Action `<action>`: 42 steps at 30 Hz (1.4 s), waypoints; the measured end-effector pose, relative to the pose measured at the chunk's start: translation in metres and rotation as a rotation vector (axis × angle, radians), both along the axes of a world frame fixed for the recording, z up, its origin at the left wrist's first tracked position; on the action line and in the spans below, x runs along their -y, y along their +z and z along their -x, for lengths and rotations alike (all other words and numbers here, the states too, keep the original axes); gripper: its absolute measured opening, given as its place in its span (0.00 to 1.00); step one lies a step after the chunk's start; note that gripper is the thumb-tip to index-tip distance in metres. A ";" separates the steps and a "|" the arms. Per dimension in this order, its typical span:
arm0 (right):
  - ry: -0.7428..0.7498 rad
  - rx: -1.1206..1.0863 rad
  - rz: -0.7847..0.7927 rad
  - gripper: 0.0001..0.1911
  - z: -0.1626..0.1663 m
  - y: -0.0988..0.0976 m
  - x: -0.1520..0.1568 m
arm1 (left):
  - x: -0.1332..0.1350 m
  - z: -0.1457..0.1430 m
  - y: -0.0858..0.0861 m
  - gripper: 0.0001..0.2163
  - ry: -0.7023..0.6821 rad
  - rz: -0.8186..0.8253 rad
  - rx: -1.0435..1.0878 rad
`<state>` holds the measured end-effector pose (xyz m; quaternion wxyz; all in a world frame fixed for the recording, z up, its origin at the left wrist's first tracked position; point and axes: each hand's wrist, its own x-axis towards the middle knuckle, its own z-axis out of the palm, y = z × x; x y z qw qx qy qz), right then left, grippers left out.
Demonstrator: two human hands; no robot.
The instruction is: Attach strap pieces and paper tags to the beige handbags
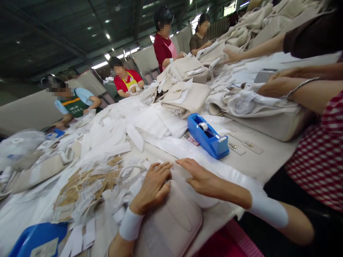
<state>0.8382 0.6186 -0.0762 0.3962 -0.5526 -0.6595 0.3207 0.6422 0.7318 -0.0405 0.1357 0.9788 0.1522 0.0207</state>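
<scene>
A cream handbag (184, 217) lies in front of me at the table's near edge, a long strap loop resting along its side. My left hand (152, 187) lies over the bag's upper end, fingers stretched out and nothing visibly gripped. Just to the right, my right hand (200, 178) is held with extended fingers over thin white wrapping sheet (184, 184) beside the bag. Both wrists wear pale cuffs. A blue tape dispenser (207, 137) stands beyond my right hand, with small flat leather tags (252, 145) beside it.
Brown and white hang tags (107, 178) are heaped to the left. Another blue dispenser (40, 237) sits at the lower left. White sheets (150, 121) and cream bags (187, 98) pile up ahead. A co-worker's arms (292, 85) reach in from the right; several people work across the table.
</scene>
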 end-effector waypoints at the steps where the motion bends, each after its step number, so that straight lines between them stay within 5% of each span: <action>1: 0.020 0.048 -0.078 0.40 -0.005 0.003 0.017 | 0.000 0.000 0.000 0.06 -0.004 0.007 -0.001; 4: 0.132 0.174 -0.118 0.44 -0.012 0.000 0.067 | -0.001 0.000 0.001 0.07 -0.036 0.031 0.002; 7: 0.087 0.265 -0.106 0.42 -0.004 -0.015 0.093 | -0.001 0.001 0.004 0.09 -0.066 0.035 0.003; 17: -0.177 0.093 0.029 0.20 0.036 -0.023 0.064 | 0.001 0.002 0.004 0.07 -0.074 0.044 0.059; 20: -0.082 0.059 -0.012 0.23 0.032 -0.027 0.066 | 0.001 0.003 0.003 0.05 -0.071 0.041 0.067; 24: -0.010 0.122 -0.146 0.40 0.019 -0.044 0.075 | 0.002 0.006 0.005 0.04 -0.061 0.058 0.086; 27: -0.081 0.214 -0.215 0.35 0.011 -0.053 0.077 | 0.004 0.008 0.008 0.04 -0.061 0.062 0.102; 34: -0.035 0.205 -0.091 0.19 0.009 -0.026 0.052 | 0.006 0.010 0.010 0.06 -0.062 0.048 0.124; 42: -0.144 0.100 0.142 0.15 0.028 0.000 -0.003 | 0.005 0.009 0.006 0.05 -0.046 0.018 0.120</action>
